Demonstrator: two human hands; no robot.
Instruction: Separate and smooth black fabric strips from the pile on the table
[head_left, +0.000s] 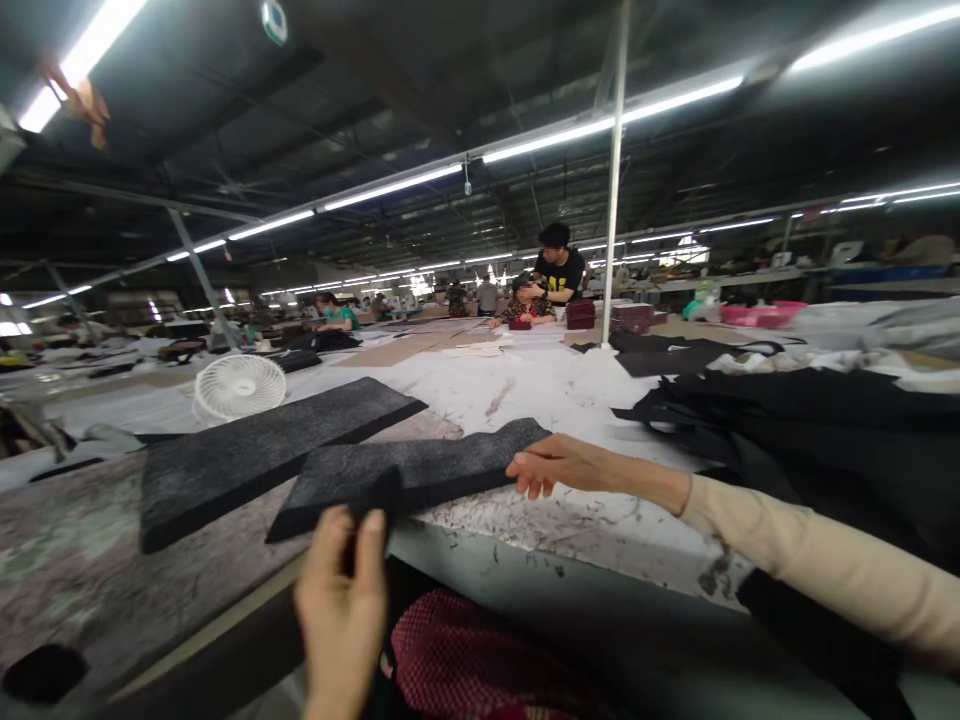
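Currently, left hand (pixel 341 590) pinching dark piece (pixel 384 494); right hand (pixel 559 465), fingers half-curled, at end of nearer black panel (pixel 442 462), grip unclear.

No legible txt; yellow ltrs (pixel 556 283) on blk tee (pixel 573 268) blurred

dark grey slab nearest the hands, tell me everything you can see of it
The dark grey slab is long, with a speckled, fabric-like top and a black near side; one piece or stacked layers, I can't tell. It lies aslant near the edge of the worktable, its far edge wavy toward the right. The right hand is at its right end, contact unclear; the left hand holds a blurred dark piece in front of it.
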